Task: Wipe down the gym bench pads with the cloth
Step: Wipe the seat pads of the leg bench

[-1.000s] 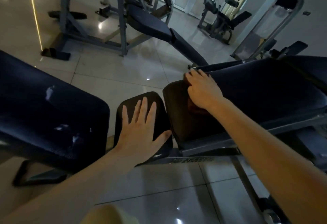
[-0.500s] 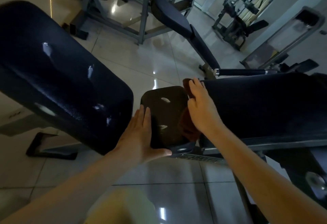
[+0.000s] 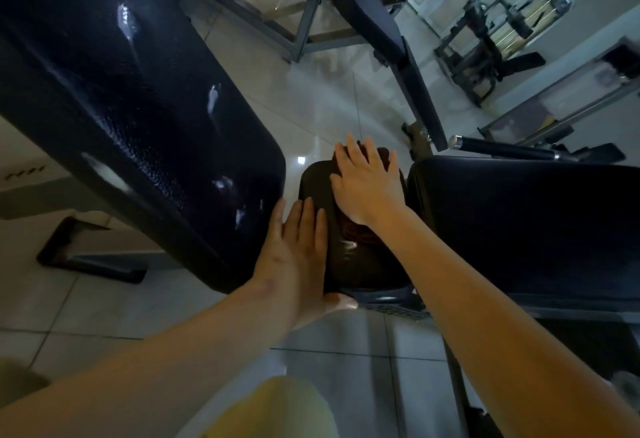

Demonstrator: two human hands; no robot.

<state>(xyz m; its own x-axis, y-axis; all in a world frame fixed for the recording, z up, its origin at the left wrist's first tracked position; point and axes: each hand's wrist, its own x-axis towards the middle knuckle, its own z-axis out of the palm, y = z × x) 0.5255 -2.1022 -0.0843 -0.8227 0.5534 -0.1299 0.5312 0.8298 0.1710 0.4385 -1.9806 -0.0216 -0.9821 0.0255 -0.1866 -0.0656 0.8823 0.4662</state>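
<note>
Soft cloth (image 3: pixel 360 235) bunches under my flat right hand (image 3: pixel 367 185); palm pressure suits it. My open left hand (image 3: pixel 298 250) steadies the small pad (image 3: pixel 353 264).

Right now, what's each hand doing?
Left hand: open, flat against the small pad side.
Right hand: open, pressing the cloth onto that pad.

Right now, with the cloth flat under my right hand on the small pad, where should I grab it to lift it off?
Probably the bunched edge of the cloth showing below the right hand, near the wrist. Come from your own side with a thumb-and-finger grip: the rest lies pressed flat on the small pad, and only that fold stands proud.
</note>
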